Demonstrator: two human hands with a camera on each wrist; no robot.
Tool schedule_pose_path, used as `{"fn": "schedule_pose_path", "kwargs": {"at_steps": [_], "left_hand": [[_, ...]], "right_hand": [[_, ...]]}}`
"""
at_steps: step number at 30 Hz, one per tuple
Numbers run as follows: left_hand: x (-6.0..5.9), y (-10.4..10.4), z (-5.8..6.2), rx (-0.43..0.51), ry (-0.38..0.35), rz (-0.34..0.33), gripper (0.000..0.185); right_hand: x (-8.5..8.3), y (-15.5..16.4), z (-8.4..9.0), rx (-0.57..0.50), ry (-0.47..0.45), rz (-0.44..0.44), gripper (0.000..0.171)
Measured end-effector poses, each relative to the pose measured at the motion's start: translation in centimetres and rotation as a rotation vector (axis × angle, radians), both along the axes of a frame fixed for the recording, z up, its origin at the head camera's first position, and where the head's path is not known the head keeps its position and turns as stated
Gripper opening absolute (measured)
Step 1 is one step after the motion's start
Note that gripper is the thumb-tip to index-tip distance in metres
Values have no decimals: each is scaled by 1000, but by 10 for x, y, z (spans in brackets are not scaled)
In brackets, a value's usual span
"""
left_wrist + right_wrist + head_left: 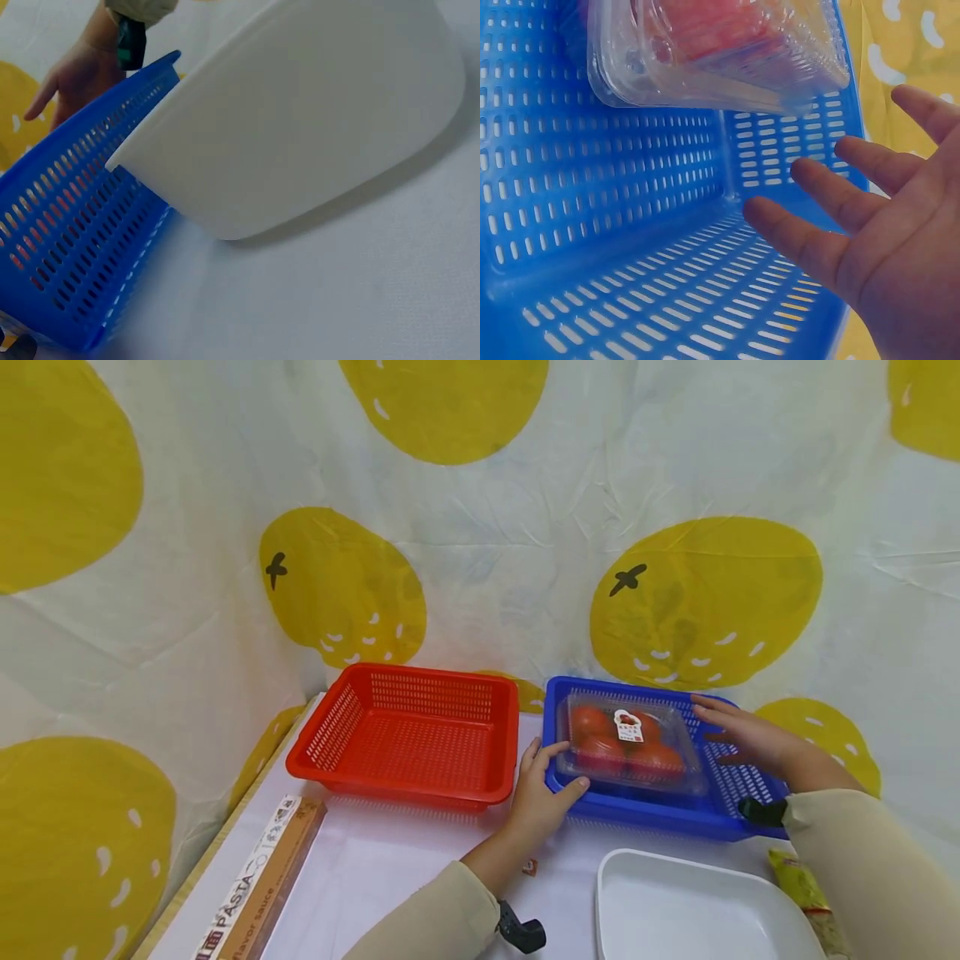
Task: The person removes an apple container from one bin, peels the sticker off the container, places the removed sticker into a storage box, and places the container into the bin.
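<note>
- The blue basket (pixel 720 814) stood at 3 o'clock of the red basket (pixel 408 739), the two just beside each other on the white table (pixel 390 868).
- A clear tomato box (pixel 628 745) lay in the blue basket, toward its 9 o'clock side; I judged it as just being set down or just being taken up.
- The left hand (pixel 542 793) rested on the blue basket's 9 o'clock rim, fingers loosely spread, index and thumb touching the box's corner.
- The right hand (pixel 885 225) hovered over the basket at 3 o'clock, fingers straight and spread, clear of the box.
- A next move would call for both hands closing evenly on the box's ends.
- The white tray (pixel 675 902) was cut off at 6 o'clock; the pasta carton (pixel 258 885) likewise. The label on the tomato box was too small to read.
</note>
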State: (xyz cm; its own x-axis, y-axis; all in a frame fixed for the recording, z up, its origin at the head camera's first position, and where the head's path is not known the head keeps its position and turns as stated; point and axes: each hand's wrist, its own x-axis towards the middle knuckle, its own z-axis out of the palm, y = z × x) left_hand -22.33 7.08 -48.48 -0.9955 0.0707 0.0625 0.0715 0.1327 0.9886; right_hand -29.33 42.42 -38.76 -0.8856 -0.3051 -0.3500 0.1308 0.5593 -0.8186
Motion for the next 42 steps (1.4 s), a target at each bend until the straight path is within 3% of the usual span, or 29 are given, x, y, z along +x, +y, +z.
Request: {"fn": "schedule_pose_path", "kwargs": {"at_steps": [4, 11, 27, 36, 42], "left_hand": [[-5, -1, -8, 105, -3, -2, 48], [-9, -6, -16, 259, -28, -85, 51], [-6, -6, -16, 221, -78, -83, 50], [-5, -5, -19, 192, -119, -93, 49], [-5, -7, -20, 158, -55, -108, 52]], "right_hand": [[-7, 5, -8, -48, -1, 7, 81], [-22, 11, -26, -124, -56, -11, 84], [-44, 9, -52, -114, -144, -38, 91], [-42, 6, -63, -125, -122, -18, 87], [-40, -5, -68, -147, -97, 6, 86]]}}
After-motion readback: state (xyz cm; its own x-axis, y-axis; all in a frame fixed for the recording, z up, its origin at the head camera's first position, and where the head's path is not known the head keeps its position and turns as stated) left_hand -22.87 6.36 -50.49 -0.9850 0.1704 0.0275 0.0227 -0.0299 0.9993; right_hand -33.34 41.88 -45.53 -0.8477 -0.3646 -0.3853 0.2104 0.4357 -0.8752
